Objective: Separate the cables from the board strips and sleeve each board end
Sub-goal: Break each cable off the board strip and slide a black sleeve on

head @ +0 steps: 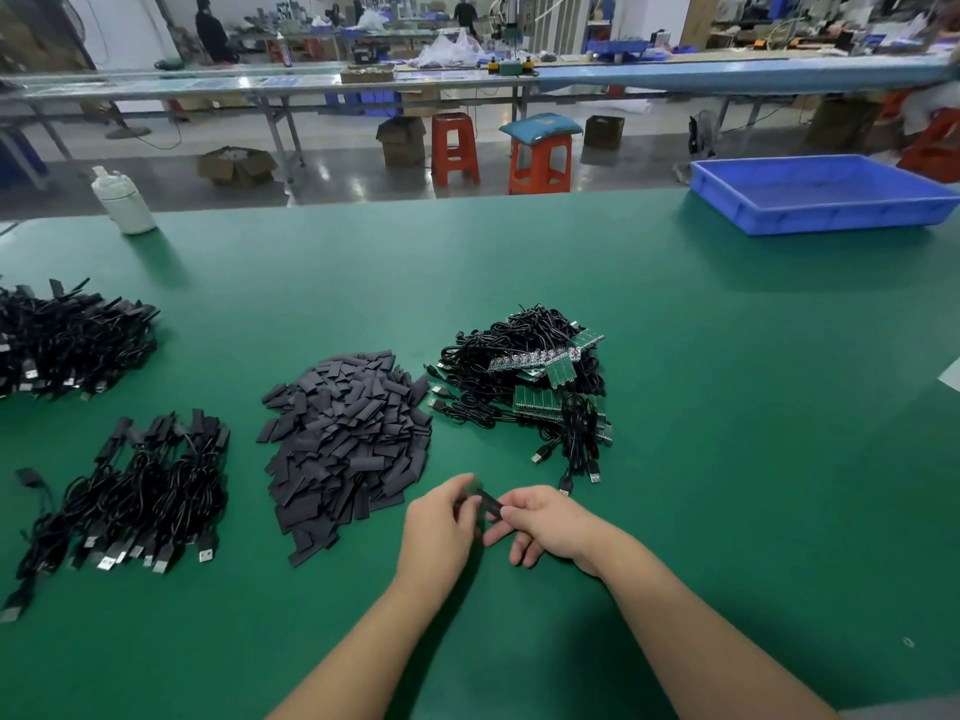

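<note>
Both grips close on one dark sleeve (pixel 488 504) over the table (pixel 727 459), left hand (pixel 441 527) and right hand (pixel 545 522) pinching; blurred, perhaps hiding a board end. Three cable heaps, one cut off.

Green table (pixel 675 459), blue tray (pixel 831 220), dark grey sleeves (pixel 348 444), black cables (pixel 540 330).

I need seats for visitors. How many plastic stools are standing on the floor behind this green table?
2: a red stool left, and an orange stool with a blue cushion right of it. Reddish shapes at the far right edge are too blurred to tell.
</note>
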`<move>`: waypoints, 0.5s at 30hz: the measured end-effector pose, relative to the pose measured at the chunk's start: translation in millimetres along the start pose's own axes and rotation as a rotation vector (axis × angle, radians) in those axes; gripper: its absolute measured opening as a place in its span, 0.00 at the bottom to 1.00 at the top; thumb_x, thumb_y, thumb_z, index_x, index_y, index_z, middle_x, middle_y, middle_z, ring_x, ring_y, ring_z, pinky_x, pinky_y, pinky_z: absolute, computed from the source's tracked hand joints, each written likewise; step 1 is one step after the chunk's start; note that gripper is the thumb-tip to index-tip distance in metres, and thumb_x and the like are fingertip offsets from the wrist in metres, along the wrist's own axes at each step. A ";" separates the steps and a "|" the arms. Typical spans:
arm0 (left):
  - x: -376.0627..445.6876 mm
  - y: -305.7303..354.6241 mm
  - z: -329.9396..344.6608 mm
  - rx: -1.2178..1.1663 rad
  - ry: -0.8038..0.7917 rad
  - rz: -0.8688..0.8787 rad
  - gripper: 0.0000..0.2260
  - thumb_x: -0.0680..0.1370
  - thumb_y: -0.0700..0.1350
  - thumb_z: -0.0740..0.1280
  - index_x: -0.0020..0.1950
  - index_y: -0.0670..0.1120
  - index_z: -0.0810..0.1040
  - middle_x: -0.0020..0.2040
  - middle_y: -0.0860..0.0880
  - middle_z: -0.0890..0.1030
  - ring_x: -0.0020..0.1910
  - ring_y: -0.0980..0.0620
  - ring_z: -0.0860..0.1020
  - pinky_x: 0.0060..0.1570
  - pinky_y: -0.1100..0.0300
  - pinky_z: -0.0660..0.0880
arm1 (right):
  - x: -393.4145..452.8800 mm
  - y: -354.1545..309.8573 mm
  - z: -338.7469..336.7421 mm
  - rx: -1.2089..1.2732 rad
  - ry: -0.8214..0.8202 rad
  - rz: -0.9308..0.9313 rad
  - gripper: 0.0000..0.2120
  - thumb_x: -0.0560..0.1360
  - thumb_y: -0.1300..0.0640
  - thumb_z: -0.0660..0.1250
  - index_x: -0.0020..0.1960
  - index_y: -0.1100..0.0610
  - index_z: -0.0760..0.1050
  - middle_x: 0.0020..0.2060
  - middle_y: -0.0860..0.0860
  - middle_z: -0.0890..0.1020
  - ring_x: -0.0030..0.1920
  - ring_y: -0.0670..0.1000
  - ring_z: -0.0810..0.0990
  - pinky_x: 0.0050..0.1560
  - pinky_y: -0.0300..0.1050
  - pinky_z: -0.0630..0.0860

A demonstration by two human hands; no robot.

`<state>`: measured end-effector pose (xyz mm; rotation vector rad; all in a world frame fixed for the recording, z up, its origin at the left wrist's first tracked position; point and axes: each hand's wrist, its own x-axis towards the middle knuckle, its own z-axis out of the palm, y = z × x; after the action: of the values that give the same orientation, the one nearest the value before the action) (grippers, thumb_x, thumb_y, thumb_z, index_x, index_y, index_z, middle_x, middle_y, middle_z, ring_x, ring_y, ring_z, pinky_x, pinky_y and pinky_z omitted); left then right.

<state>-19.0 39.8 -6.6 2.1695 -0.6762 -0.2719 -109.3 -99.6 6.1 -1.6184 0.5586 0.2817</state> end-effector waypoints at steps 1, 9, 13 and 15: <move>-1.6 0.2 0.7 0.003 0.010 -0.015 0.11 0.79 0.42 0.67 0.60 0.50 0.82 0.47 0.53 0.85 0.39 0.59 0.81 0.44 0.70 0.73 | -0.7 -0.7 0.3 -0.001 -0.001 0.002 0.10 0.85 0.61 0.55 0.59 0.62 0.74 0.47 0.53 0.86 0.29 0.46 0.79 0.31 0.38 0.76; -8.5 1.6 0.2 -0.130 0.059 0.003 0.09 0.78 0.41 0.70 0.56 0.48 0.85 0.48 0.57 0.84 0.47 0.59 0.80 0.50 0.75 0.70 | -7.5 -11.5 7.7 -0.031 0.037 -0.043 0.10 0.85 0.57 0.57 0.59 0.60 0.74 0.39 0.53 0.84 0.28 0.47 0.78 0.32 0.40 0.76; -9.2 8.2 -9.7 -0.515 -0.009 -0.160 0.13 0.80 0.47 0.68 0.65 0.53 0.79 0.56 0.56 0.83 0.56 0.60 0.80 0.60 0.62 0.74 | -11.1 -30.6 10.5 0.050 0.092 -0.095 0.10 0.85 0.58 0.55 0.55 0.59 0.74 0.43 0.57 0.84 0.32 0.50 0.81 0.36 0.43 0.80; -15.5 15.4 -11.4 -0.729 -0.193 -0.211 0.14 0.81 0.48 0.65 0.66 0.51 0.77 0.58 0.51 0.83 0.58 0.54 0.81 0.61 0.57 0.75 | -12.1 -45.8 10.5 0.174 0.136 -0.157 0.09 0.85 0.59 0.54 0.54 0.58 0.72 0.44 0.57 0.85 0.35 0.51 0.83 0.38 0.44 0.81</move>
<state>-33.0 47.9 12.0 1.5170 -0.3640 -0.7248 -94.7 -85.0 50.1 -1.5092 0.5407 0.0053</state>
